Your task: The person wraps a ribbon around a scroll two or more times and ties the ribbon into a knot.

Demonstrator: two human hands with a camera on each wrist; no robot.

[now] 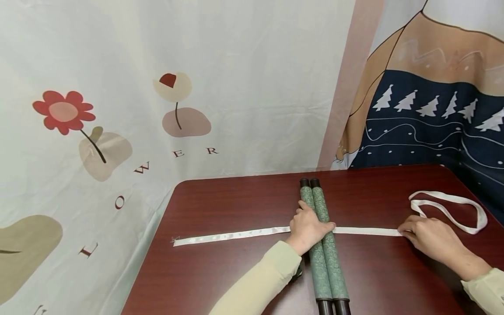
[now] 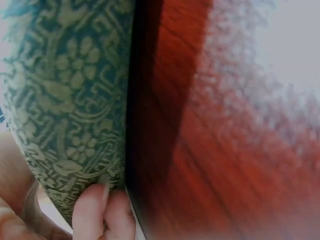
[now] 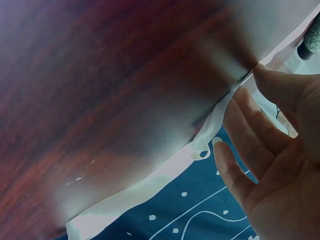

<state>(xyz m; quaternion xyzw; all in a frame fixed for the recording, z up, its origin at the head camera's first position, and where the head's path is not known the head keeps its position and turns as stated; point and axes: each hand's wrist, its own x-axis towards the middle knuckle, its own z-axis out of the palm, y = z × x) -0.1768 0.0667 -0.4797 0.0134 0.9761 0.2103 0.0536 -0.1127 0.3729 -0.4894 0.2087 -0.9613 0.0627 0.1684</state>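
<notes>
Two slim rolls of a green patterned scroll (image 1: 323, 262) lie side by side on the table, with dark knobs at their ends. My left hand (image 1: 309, 228) grips the rolls around their middle; in the left wrist view its fingers (image 2: 90, 212) curl against the patterned cloth. A white ribbon (image 1: 232, 235) stretches across the table to both sides of the scroll, and my left hand covers the crossing. To the right, my right hand (image 1: 431, 238) pinches the ribbon between thumb and fingers. The right wrist view shows the ribbon (image 3: 155, 180) running through that pinch.
The ribbon's loose loop (image 1: 478, 214) lies at the table's right side. A reddish-brown table (image 1: 236, 271) carries everything. Behind it hangs a printed curtain (image 1: 256, 87) with flowers and letters. A small dark item (image 1: 298, 273) shows beside the left sleeve.
</notes>
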